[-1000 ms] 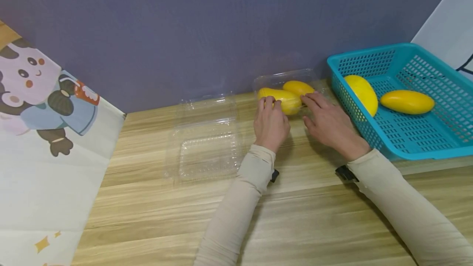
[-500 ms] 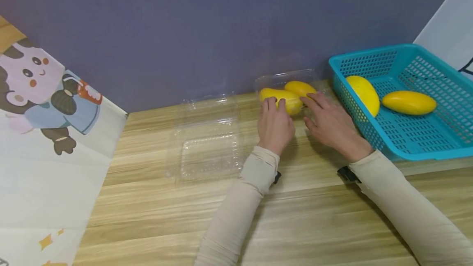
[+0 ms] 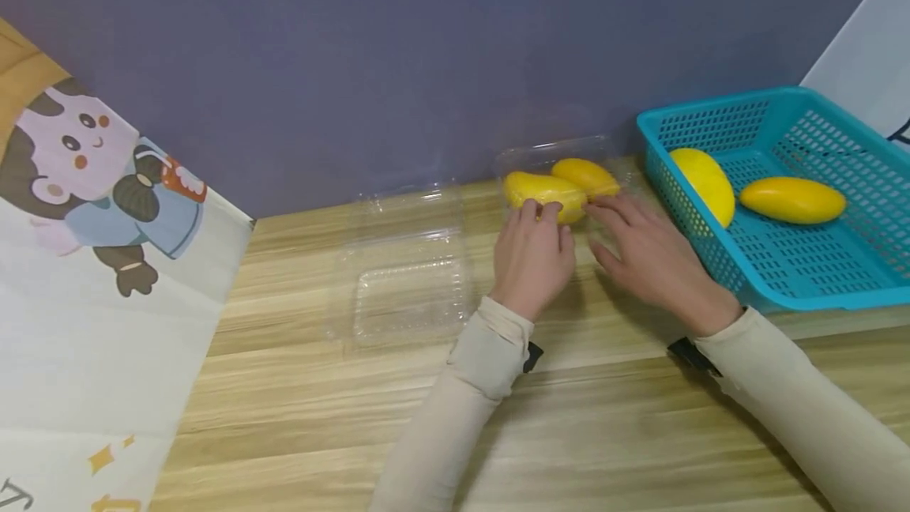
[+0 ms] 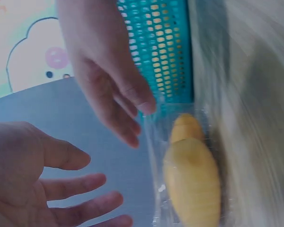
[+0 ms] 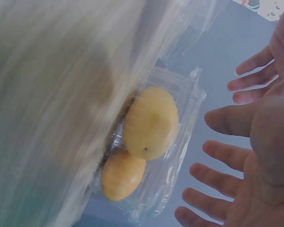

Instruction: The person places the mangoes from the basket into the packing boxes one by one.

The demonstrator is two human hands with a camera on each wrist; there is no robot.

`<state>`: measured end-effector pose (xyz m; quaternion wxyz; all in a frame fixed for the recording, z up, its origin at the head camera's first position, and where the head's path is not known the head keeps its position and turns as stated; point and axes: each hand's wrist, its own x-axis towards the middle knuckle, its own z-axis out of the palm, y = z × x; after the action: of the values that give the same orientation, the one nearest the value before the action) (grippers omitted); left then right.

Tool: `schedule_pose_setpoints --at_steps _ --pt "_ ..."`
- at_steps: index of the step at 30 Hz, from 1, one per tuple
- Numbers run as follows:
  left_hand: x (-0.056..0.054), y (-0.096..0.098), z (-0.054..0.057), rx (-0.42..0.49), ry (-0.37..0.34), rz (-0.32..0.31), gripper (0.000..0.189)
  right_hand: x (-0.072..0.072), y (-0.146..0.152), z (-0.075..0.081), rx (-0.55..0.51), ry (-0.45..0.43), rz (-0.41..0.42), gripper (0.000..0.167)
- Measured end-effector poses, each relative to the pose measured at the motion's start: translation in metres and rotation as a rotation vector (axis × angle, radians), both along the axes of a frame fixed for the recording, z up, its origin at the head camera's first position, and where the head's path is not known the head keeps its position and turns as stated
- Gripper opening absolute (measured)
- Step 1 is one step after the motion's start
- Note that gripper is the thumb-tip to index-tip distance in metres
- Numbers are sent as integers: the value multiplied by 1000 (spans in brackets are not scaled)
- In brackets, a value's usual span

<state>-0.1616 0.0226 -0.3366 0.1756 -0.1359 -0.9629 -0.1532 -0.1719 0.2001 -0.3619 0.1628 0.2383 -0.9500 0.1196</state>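
Note:
A clear plastic box [image 3: 553, 150] stands against the back wall with two yellow fruits in it, seen through plastic in the wrist views. The larger, long fruit [image 3: 535, 185] lies in front; the smaller mango-like fruit [image 3: 588, 175] sits behind it to the right. My left hand [image 3: 533, 261] is at the front of the box, fingers spread and relaxed. To its right my right hand [image 3: 650, 259] has its fingers spread too, near the box's right end. Both wrist views show the left fingers [image 4: 87, 208] and right fingers [image 5: 217, 182] apart from the fruits, holding nothing.
At the right stands a turquoise basket [image 3: 764, 297] holding a rounded yellow fruit [image 3: 705, 184] and a longer yellow fruit [image 3: 792, 200]. Left of the hands, another clear plastic box [image 3: 408, 303] lies open on the wooden table [image 3: 284, 409]. The purple-grey wall [image 3: 355, 85] rises directly behind.
Both hands have drawn back slightly toward me from the box, the fingers coming off its front. The view has shifted a little; the fruits keep their places in the box.

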Motion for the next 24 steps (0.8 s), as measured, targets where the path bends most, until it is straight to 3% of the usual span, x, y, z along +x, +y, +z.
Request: schedule_pose_setpoints --at_steps 3,6,10,15,19,24 --pt "7 -3 5 6 -23 -19 30 5 -2 0 0 -13 10 54" --pt "15 -5 5 -48 -9 -56 28 10 -5 -2 4 -42 18 53" --pt "28 -5 -4 -169 38 -125 27 16 -9 -8 32 -102 38 49" --pt "46 -13 -14 -239 52 -202 26 25 -7 -16 90 -192 42 51" --pt "56 -33 -15 -187 35 -244 24 29 -4 -19 91 -218 53 51" --pt "62 -72 -9 -64 70 -220 20 33 2 -15 85 -224 71 51"
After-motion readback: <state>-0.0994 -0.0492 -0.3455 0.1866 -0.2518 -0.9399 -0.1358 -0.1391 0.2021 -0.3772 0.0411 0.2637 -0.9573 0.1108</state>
